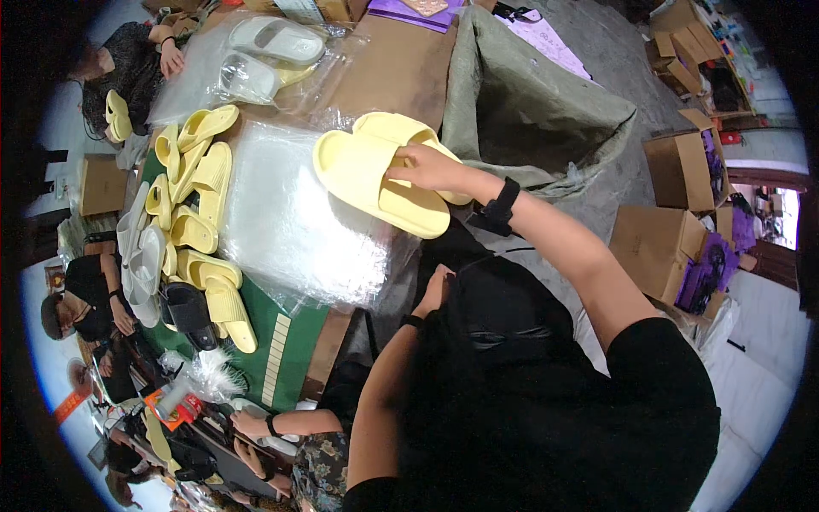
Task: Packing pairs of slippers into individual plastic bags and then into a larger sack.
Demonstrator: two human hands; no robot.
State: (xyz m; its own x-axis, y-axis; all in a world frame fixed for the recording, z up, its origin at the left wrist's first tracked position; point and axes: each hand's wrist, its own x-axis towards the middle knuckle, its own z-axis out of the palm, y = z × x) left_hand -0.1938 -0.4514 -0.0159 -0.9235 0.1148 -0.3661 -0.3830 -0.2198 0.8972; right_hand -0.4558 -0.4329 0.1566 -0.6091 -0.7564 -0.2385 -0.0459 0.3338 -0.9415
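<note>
My right hand (424,167) grips a pair of pale yellow slippers (358,175), its fingers hooked over the strap of the nearer one. The two slippers lie one against the other, partly overlapping, above the edge of the table. Beneath and left of them a stack of clear plastic bags (281,213) shines in the light. My left hand (435,290) hangs lower, close to my black clothing and off the table. Its fingers are partly hidden, so their hold does not show.
Yellow slippers (213,179), grey slippers (141,247) and a black slipper (188,311) crowd the table's left side. Bagged slippers (277,43) lie at the far end. A large grey-green sack (465,94) gapes beside the table. Cartons (657,247) stand right; other people (316,452) sit left.
</note>
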